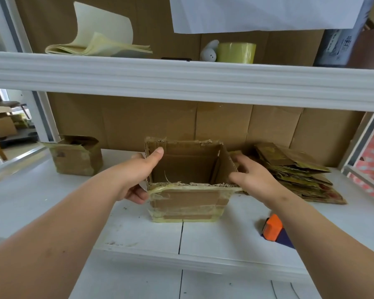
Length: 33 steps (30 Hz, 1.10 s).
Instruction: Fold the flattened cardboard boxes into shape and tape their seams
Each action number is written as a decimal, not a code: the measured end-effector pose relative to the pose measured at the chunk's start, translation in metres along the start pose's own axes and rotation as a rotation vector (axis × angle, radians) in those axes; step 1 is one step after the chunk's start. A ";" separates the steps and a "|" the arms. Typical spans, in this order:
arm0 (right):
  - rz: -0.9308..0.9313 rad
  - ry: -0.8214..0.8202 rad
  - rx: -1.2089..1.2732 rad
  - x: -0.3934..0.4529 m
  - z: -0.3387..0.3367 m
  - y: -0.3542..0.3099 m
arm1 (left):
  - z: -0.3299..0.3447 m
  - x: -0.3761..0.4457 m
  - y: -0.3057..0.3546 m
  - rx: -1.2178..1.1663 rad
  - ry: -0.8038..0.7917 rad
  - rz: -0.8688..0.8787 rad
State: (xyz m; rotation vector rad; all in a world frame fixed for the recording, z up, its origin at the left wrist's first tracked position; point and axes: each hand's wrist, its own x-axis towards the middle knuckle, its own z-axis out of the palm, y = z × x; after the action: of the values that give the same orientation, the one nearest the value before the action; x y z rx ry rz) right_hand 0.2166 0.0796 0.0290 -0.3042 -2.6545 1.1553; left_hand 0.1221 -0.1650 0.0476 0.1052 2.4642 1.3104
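Note:
An open-topped cardboard box (188, 203) stands upright in the middle of the white shelf, its front face covered with yellowish tape. My left hand (138, 175) grips the box's left wall, thumb over the rim inside and fingers outside. My right hand (253, 175) rests against the box's right wall with fingers spread, thumb at the front right corner. A stack of flattened cardboard boxes (296, 171) lies to the right. An orange and dark blue tape dispenser (274, 229) lies at the front right, partly hidden by my right forearm.
A second folded, taped box (78, 156) stands at the left back. The upper shelf rail (181, 78) crosses above; on it sit a roll of yellowish tape (235, 52), a small white figure (208, 51) and a stack of cream paper (95, 43). Cardboard sheets line the back.

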 end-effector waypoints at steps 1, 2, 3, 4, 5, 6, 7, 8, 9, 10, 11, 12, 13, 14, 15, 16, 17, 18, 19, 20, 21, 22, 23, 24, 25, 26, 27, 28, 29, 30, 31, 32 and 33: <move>-0.027 0.004 -0.012 0.000 0.000 0.000 | 0.002 -0.001 0.001 0.035 0.022 0.017; -0.063 0.014 -0.018 0.001 -0.001 0.001 | 0.003 -0.003 0.003 0.061 0.042 0.039; -0.096 0.021 -0.016 0.001 -0.002 0.001 | 0.003 -0.004 0.005 0.079 0.057 0.066; -0.116 0.018 -0.003 0.001 -0.002 0.001 | 0.003 -0.005 0.007 0.095 0.065 0.096; -0.123 0.006 0.014 0.002 -0.003 0.003 | 0.002 -0.006 0.009 0.113 0.061 0.122; -0.119 -0.014 0.022 0.003 -0.003 0.006 | 0.001 -0.007 0.009 0.139 0.047 0.145; -0.110 -0.041 0.021 0.004 -0.002 0.009 | 0.000 -0.008 0.008 0.171 0.023 0.163; -0.096 -0.067 0.015 0.005 -0.001 0.012 | 0.000 -0.008 0.006 0.211 -0.012 0.179; -0.084 -0.085 0.021 0.005 0.000 0.015 | 0.001 -0.007 0.002 0.248 -0.047 0.191; -0.069 -0.089 0.037 0.005 0.001 0.017 | 0.002 -0.006 -0.001 0.273 -0.070 0.198; -0.060 -0.081 0.066 0.004 0.003 0.018 | 0.002 -0.004 -0.004 0.277 -0.081 0.203; -0.053 -0.072 0.095 0.003 0.004 0.017 | 0.002 -0.004 -0.006 0.266 -0.084 0.205; -0.043 -0.068 0.121 0.002 0.004 0.017 | 0.002 -0.004 -0.007 0.248 -0.088 0.200; -0.022 -0.073 0.139 0.001 0.005 0.017 | 0.001 -0.004 -0.009 0.233 -0.096 0.189; 0.014 -0.090 0.141 0.001 0.006 0.018 | -0.001 -0.003 -0.011 0.219 -0.107 0.172; 0.058 -0.123 0.122 0.001 0.006 0.019 | -0.002 -0.002 -0.013 0.203 -0.114 0.156; 0.093 -0.161 0.087 0.001 0.007 0.019 | -0.004 -0.001 -0.015 0.185 -0.119 0.145; 0.114 -0.194 0.060 0.000 0.007 0.019 | -0.006 0.000 -0.017 0.163 -0.123 0.139; 0.124 -0.209 0.059 0.000 0.008 0.020 | -0.007 0.001 -0.018 0.138 -0.123 0.135; 0.127 -0.217 0.094 0.002 0.009 0.021 | -0.008 0.003 -0.019 0.111 -0.112 0.129; 0.122 -0.226 0.162 0.005 0.009 0.023 | -0.008 0.005 -0.020 0.076 -0.094 0.120; 0.109 -0.242 0.250 0.007 0.010 0.026 | -0.008 0.007 -0.020 0.025 -0.076 0.112; 0.094 -0.269 0.343 0.008 0.010 0.028 | -0.007 0.008 -0.021 -0.042 -0.070 0.103; 0.083 -0.301 0.417 0.007 0.010 0.029 | -0.005 0.008 -0.021 -0.117 -0.079 0.092; 0.071 -0.330 0.454 0.007 0.010 0.030 | -0.005 0.008 -0.022 -0.196 -0.100 0.081; 0.053 -0.352 0.456 0.007 0.010 0.031 | -0.005 0.008 -0.022 -0.269 -0.130 0.075; 0.037 -0.361 0.434 0.007 0.010 0.032 | -0.007 0.008 -0.024 -0.328 -0.167 0.071; 0.030 -0.354 0.404 0.007 0.009 0.033 | -0.010 0.009 -0.027 -0.377 -0.214 0.070; 0.030 -0.329 0.379 0.008 0.009 0.032 | -0.014 0.010 -0.031 -0.413 -0.264 0.075; 0.033 -0.293 0.369 0.008 0.009 0.032 | -0.017 0.010 -0.036 -0.434 -0.314 0.094; 0.036 -0.249 0.367 0.008 0.009 0.032 | -0.020 0.011 -0.041 -0.437 -0.366 0.128; 0.040 -0.203 0.364 0.008 0.009 0.032 | -0.023 0.011 -0.046 -0.415 -0.420 0.167; 0.040 -0.159 0.352 0.007 0.010 0.031 | -0.025 0.012 -0.049 -0.377 -0.471 0.194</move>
State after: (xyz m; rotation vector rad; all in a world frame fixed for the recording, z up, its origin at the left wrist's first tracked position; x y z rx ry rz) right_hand 0.2097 0.0955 0.0001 -0.2082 -2.5161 1.6909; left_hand 0.1075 -0.2099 0.0175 0.5044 1.8223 1.5913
